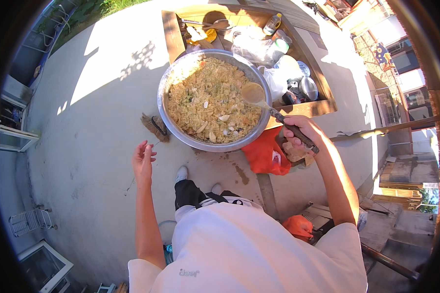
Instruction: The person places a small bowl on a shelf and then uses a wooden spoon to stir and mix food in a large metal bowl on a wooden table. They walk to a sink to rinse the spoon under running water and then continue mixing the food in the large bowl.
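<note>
In my right hand (301, 131) is the dark handle of a ladle (253, 93), whose round bowl lies over the right part of a food mixture. The mixture (205, 99), yellowish and crumbly with pale chunks, fills a large metal basin (212, 147). This basin rests on the near part of a wooden tray-like table (304, 109). My left hand (143, 158) hangs in the air below and left of the basin, empty, with its fingers apart. Left of the basin, a straw brush (154, 126) lies close to its rim.
On the table behind the basin stand a bottle (272, 24) with a yellow cap, plastic bags (253, 47), a jar (308, 88) and long-handled utensils (218, 25). A red bag (266, 157) sits below the basin's right side. Orange plastic (298, 226) lies near my right elbow.
</note>
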{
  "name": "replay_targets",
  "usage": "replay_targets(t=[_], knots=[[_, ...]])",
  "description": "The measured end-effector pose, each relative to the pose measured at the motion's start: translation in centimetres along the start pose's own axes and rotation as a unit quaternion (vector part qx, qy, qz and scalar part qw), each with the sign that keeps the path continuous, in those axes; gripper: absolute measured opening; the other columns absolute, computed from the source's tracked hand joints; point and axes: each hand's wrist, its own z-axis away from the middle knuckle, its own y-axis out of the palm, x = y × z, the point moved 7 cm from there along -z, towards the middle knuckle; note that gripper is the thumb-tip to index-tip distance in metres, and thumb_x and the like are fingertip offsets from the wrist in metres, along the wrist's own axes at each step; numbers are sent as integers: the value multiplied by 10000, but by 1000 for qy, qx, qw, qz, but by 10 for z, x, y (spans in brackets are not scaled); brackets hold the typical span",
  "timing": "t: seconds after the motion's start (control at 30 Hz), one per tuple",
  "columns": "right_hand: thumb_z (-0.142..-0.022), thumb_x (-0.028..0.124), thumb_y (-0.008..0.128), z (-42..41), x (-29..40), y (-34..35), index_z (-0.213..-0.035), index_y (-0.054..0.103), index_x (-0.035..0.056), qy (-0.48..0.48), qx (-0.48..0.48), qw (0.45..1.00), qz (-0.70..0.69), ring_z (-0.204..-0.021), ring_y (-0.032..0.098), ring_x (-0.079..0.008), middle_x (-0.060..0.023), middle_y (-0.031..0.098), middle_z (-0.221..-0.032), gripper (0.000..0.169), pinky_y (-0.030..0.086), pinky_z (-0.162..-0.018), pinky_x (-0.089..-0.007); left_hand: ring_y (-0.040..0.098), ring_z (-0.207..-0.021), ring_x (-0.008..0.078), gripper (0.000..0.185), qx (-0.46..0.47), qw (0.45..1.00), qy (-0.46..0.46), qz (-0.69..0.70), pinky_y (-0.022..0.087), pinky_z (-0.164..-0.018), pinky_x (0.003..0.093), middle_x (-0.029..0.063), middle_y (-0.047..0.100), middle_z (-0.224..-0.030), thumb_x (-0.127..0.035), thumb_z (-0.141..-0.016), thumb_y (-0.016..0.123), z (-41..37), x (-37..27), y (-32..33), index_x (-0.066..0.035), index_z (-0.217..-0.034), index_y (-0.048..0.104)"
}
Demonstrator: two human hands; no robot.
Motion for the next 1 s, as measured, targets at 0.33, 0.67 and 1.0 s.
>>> replay_targets(t=[0.33, 0.67, 1.0], knots=[[-926, 157, 501, 17, 1, 30, -945, 551, 14, -32, -100, 994, 3, -402, 431, -99, -28, 507, -649, 153, 329, -337, -242, 580, -849, 127, 419, 83, 990, 105, -35, 479, -743, 284, 70, 629, -1014, -235, -903, 653, -135, -82, 97, 6, -1235, 564], [-876, 120, 565, -9, 0, 62, -1385, 468, 33, -140, -248, 932, 226, -515, 523, -84, -49, 602, -738, 526, 457, -501, -251, 590, -903, 218, 292, 105, 976, 178, -72, 465, -822, 338, 130, 613, -1007, -116, -899, 611, -139, -83, 120, 22, -1148, 548], [-854, 51, 516, -168, 31, 88, -1461, 331, 89, -218, -287, 733, 577, -802, 620, -462, -285, 628, -881, 636, 481, -723, -507, 598, -896, 189, 320, 88, 977, 184, -62, 470, -837, 329, 121, 647, -989, -103, -886, 615, -143, -88, 119, 20, -1175, 554]])
